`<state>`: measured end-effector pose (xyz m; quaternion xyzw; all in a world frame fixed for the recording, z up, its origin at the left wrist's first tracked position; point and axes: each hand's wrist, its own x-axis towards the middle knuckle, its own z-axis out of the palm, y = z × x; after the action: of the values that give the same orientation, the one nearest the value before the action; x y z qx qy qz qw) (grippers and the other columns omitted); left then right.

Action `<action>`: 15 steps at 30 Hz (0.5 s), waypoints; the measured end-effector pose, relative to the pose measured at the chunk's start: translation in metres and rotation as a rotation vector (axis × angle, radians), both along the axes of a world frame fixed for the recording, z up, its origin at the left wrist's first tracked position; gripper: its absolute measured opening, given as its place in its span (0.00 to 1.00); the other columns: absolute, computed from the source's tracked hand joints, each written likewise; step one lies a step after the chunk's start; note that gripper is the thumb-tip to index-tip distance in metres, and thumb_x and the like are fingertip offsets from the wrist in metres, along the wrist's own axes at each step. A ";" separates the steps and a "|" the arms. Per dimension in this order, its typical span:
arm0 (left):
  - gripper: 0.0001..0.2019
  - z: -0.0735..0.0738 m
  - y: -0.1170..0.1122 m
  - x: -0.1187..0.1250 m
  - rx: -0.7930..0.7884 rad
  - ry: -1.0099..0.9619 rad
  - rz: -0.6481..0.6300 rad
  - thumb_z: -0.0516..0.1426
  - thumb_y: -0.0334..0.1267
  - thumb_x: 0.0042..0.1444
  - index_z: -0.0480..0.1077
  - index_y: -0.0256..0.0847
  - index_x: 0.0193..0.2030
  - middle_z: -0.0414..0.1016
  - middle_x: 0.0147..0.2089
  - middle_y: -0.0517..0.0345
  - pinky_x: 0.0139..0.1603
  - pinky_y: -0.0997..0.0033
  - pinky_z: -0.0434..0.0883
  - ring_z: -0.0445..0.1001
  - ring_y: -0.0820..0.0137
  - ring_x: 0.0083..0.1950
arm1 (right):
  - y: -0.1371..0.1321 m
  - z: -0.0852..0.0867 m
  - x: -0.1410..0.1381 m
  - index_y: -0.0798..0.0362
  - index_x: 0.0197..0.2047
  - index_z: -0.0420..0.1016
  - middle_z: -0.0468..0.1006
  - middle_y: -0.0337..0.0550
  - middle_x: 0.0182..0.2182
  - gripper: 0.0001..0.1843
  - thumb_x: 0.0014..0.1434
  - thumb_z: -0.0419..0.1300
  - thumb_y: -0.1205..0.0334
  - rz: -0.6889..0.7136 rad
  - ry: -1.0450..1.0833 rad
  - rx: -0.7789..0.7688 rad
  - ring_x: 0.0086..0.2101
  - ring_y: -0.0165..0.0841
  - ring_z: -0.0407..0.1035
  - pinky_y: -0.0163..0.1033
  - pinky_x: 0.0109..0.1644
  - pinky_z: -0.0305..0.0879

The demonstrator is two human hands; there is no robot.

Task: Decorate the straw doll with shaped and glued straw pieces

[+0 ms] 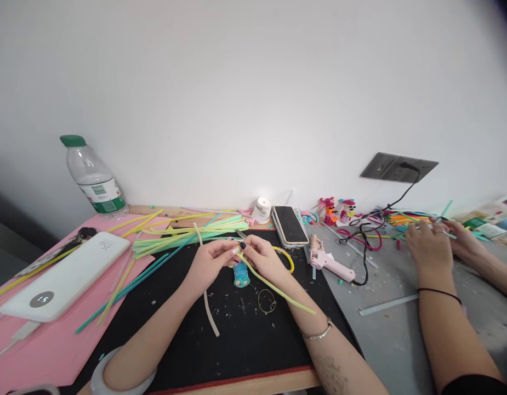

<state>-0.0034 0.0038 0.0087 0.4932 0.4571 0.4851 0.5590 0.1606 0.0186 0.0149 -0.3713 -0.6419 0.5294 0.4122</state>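
Observation:
Close together over the black mat [175, 351], my left hand [214, 263] and my right hand [263, 258] pinch the near end of a yellow-green pipe cleaner [278, 290]. Its free length trails down to the right across my right wrist. Just below my fingertips is a small blue wrapped piece [241, 275] with two pale round ends; whether my fingers touch it I cannot tell. A cream-coloured strip [211, 315] runs behind my left hand. A yellow loop [289, 258] shows beside my right hand, and a thin ring [267, 301] lies on the mat.
Pipe cleaners [154, 245] are heaped at the back left near a power bank [68, 277] and a bottle [97, 184]. A phone [291, 224], glue gun [329, 263] and black cord [365, 266] are rightward. Another person's hands [429, 247] work at the right.

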 end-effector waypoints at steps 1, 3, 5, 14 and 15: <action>0.18 0.000 0.000 0.001 -0.003 -0.001 -0.005 0.64 0.45 0.45 0.75 0.36 0.40 0.80 0.34 0.53 0.38 0.65 0.77 0.79 0.66 0.34 | 0.000 -0.001 0.000 0.54 0.28 0.64 0.59 0.31 0.20 0.13 0.58 0.57 0.54 0.003 -0.016 0.012 0.21 0.24 0.50 0.30 0.23 0.47; 0.18 0.002 -0.001 0.002 0.002 -0.004 -0.020 0.64 0.44 0.45 0.74 0.36 0.41 0.80 0.34 0.53 0.38 0.64 0.77 0.79 0.66 0.34 | 0.001 -0.003 0.000 0.54 0.28 0.63 0.59 0.31 0.20 0.14 0.58 0.57 0.53 0.007 -0.025 0.021 0.21 0.24 0.50 0.30 0.23 0.46; 0.18 0.003 -0.002 0.002 0.018 -0.007 -0.037 0.64 0.43 0.44 0.74 0.37 0.42 0.80 0.36 0.52 0.39 0.63 0.77 0.79 0.65 0.35 | 0.001 -0.004 0.001 0.53 0.27 0.63 0.58 0.31 0.20 0.15 0.58 0.56 0.52 0.016 -0.008 0.018 0.22 0.25 0.49 0.31 0.24 0.46; 0.17 0.000 -0.002 0.001 0.012 -0.047 -0.020 0.66 0.41 0.41 0.75 0.36 0.38 0.79 0.32 0.55 0.38 0.64 0.77 0.78 0.66 0.33 | 0.002 -0.006 0.000 0.53 0.25 0.60 0.57 0.30 0.18 0.20 0.55 0.59 0.46 0.086 0.119 -0.085 0.19 0.23 0.48 0.30 0.22 0.45; 0.17 -0.001 -0.002 0.002 0.009 -0.054 -0.015 0.66 0.41 0.42 0.75 0.36 0.38 0.79 0.30 0.56 0.37 0.65 0.76 0.78 0.67 0.31 | 0.002 -0.006 -0.001 0.53 0.25 0.60 0.57 0.30 0.18 0.20 0.56 0.58 0.46 0.094 0.134 -0.104 0.18 0.23 0.47 0.30 0.21 0.44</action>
<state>-0.0018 0.0015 0.0082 0.4857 0.4360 0.4961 0.5726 0.1598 0.0206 0.0089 -0.3255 -0.6013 0.6043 0.4090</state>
